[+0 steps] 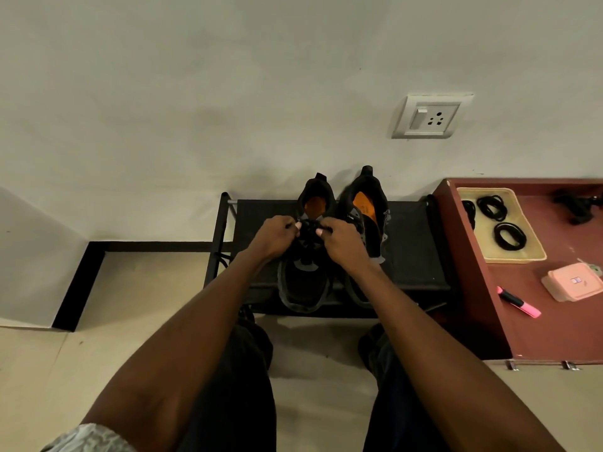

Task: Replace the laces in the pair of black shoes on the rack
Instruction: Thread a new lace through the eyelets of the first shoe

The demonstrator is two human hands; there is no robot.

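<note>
While both shoes sit on the rack | our left hand and right hand each pinch lace at the left shoe | pull evenly, snug, probably tying.

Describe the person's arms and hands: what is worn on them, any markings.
Both forearms are bare down to the left hand and right hand; no gloves, rings, watch or markings show. A light patterned sleeve edge shows at the left upper arm. Fingernails look short and pale.
</note>
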